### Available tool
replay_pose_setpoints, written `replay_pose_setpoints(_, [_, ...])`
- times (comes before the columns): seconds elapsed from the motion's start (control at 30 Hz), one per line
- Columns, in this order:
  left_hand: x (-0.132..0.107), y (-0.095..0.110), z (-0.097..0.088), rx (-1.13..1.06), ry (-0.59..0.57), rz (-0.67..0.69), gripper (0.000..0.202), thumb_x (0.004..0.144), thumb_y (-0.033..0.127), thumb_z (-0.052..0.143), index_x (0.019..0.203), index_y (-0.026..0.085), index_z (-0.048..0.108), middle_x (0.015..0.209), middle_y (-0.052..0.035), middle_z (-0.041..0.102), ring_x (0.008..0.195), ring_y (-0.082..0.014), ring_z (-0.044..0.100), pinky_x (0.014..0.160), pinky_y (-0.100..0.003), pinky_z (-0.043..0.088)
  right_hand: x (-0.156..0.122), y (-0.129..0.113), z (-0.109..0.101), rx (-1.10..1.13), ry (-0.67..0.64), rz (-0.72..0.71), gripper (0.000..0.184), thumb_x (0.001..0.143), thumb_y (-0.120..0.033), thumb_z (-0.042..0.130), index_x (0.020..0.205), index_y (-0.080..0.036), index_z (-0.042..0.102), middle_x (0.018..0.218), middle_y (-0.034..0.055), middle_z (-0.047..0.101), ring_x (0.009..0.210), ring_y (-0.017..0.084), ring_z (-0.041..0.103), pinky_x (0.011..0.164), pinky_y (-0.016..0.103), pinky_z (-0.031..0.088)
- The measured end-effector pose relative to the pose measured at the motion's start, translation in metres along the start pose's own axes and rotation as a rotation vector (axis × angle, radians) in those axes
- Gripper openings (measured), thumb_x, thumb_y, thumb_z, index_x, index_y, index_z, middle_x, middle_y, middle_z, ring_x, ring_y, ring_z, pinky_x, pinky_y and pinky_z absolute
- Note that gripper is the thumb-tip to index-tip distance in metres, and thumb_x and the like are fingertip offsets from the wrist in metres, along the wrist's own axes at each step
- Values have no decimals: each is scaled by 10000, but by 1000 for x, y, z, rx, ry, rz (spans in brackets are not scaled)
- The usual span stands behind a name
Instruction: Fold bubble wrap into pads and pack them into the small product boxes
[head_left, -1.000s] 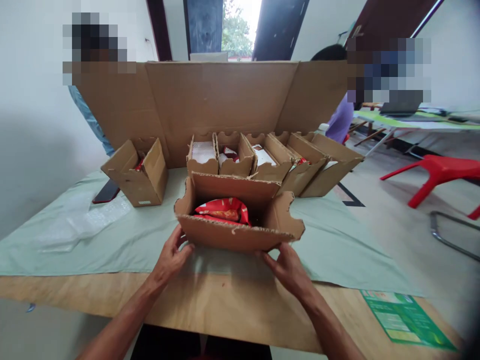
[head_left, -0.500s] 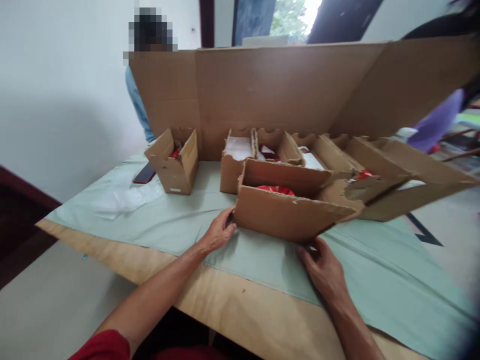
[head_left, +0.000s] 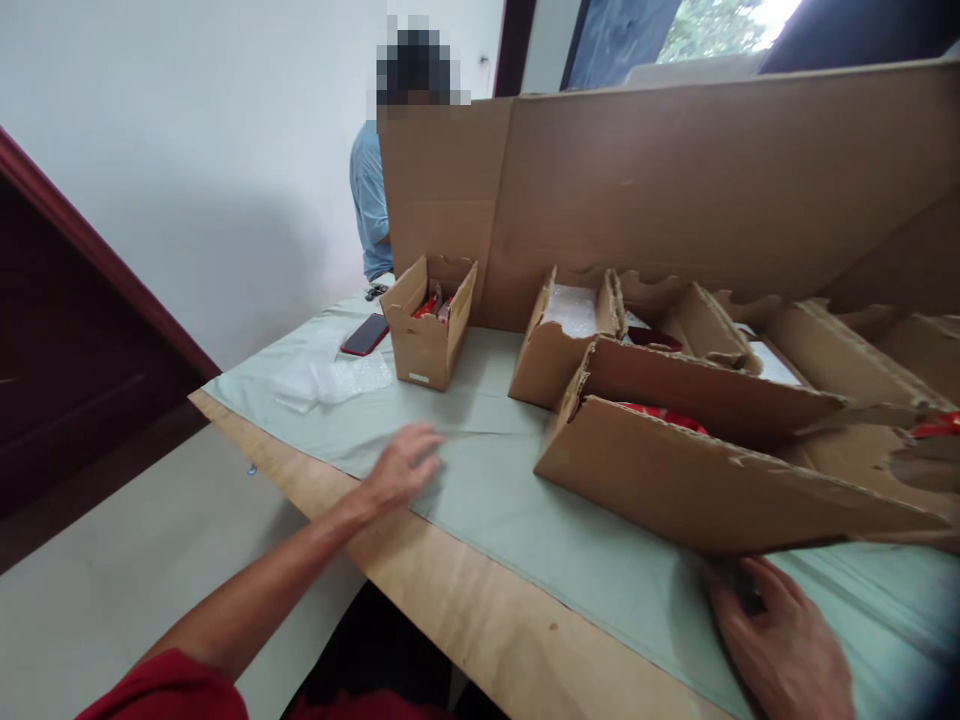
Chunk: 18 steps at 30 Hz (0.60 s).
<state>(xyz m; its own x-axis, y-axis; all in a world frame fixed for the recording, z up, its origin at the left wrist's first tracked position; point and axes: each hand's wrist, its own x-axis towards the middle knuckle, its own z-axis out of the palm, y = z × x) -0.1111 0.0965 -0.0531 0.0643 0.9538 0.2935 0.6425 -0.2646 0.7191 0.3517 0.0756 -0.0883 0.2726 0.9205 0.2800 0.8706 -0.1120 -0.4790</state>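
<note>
My left hand (head_left: 401, 465), slightly blurred, is over the green cloth (head_left: 480, 475) with its fingers apart and nothing in them. To its right sits a long open cardboard bin (head_left: 675, 490) with something red inside. My right hand (head_left: 784, 635) is low at that bin's near side, its thumb and curved fingers apart around a dark gap. The fingertips are close to the bin's bottom edge; whether they touch it I cannot tell. Beyond my left hand stands a smaller cardboard bin (head_left: 424, 350) with red packets (head_left: 431, 303) inside.
More cardboard bins (head_left: 559, 350) line the back right, one holding bubble wrap (head_left: 572, 308). Behind them rises a tall cardboard panel (head_left: 637, 190). A phone (head_left: 365, 334) and loose bubble wrap (head_left: 330, 382) lie at the left. A person in a blue shirt (head_left: 369, 195) is behind the table.
My left hand has come away from the long bin's left corner and moved left. My right hand remains near the bin's near side. The view has turned left.
</note>
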Motion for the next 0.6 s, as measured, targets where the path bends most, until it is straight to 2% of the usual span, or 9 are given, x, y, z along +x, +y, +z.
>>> replay_pose_setpoints(0.07, [7, -31, -37, 103, 187, -89, 439, 810, 208, 617, 1242, 160, 680, 1503, -201, 515, 1465, -403, 384, 1219, -628, 253, 1, -4, -2, -22, -29, 43, 335, 775, -589, 512, 868, -297, 647, 1181, 259, 698, 1099, 463, 663, 814, 609, 526])
replay_pose_setpoints(0.1, [12, -45, -53, 145, 261, -123, 525, 799, 206, 630, 1322, 147, 624, 1581, -212, 411, 1527, -420, 253, 1238, -652, 157, 1, -6, -3, -27, -33, 56, 311, 775, -589, 509, 854, -316, 636, 1175, 258, 697, 1115, 462, 658, 803, 610, 522])
replay_pose_setpoints(0.13, [16, -57, -65, 226, 339, -160, 593, 779, 206, 662, 1363, 139, 588, 1614, -218, 352, 1545, -427, 196, 1243, -646, 131, 1, -9, -4, -30, -37, 64, 287, 772, -588, 510, 837, -333, 626, 1157, 254, 700, 1125, 463, 652, 795, 613, 517])
replay_pose_setpoints(0.2, [25, -77, -82, 405, 441, -226, 663, 746, 222, 712, 1387, 140, 562, 1629, -221, 326, 1542, -434, 202, 1234, -630, 179, 1, -13, -7, -33, -36, 67, 252, 765, -589, 514, 803, -357, 603, 1120, 245, 705, 1147, 466, 639, 793, 619, 508])
replay_pose_setpoints(0.27, [34, -90, -90, 492, 485, -266, 560, 768, 222, 692, 1318, 148, 617, 1591, -211, 399, 1511, -423, 288, 1213, -604, 255, 1, -15, -9, -34, -46, 70, 234, 769, -594, 511, 785, -370, 576, 1114, 240, 707, 1168, 459, 633, 800, 615, 506])
replay_pose_setpoints(0.37, [44, -100, -97, 496, 524, -285, 306, 870, 205, 549, 1118, 156, 722, 1494, -187, 516, 1466, -378, 381, 1205, -554, 297, 1, -17, -11, -26, -54, 83, 232, 778, -594, 492, 787, -368, 545, 1130, 260, 701, 1179, 456, 631, 804, 613, 509])
replay_pose_setpoints(0.47, [45, -103, -102, 528, 556, -279, 321, 932, 233, 466, 1074, 163, 745, 1472, -169, 538, 1467, -343, 383, 1219, -524, 283, 2, -16, -11, -18, -62, 70, 253, 773, -594, 493, 795, -351, 561, 1111, 263, 711, 1144, 471, 647, 812, 619, 517])
replay_pose_setpoints(0.6, [36, -104, -94, 598, 475, -240, 360, 864, 300, 594, 1169, 163, 727, 1500, -179, 527, 1477, -377, 362, 1205, -550, 287, 2, -12, -8, -61, -69, 50, 381, 775, -623, 457, 864, -294, 628, 1138, 246, 726, 1143, 471, 657, 874, 601, 538])
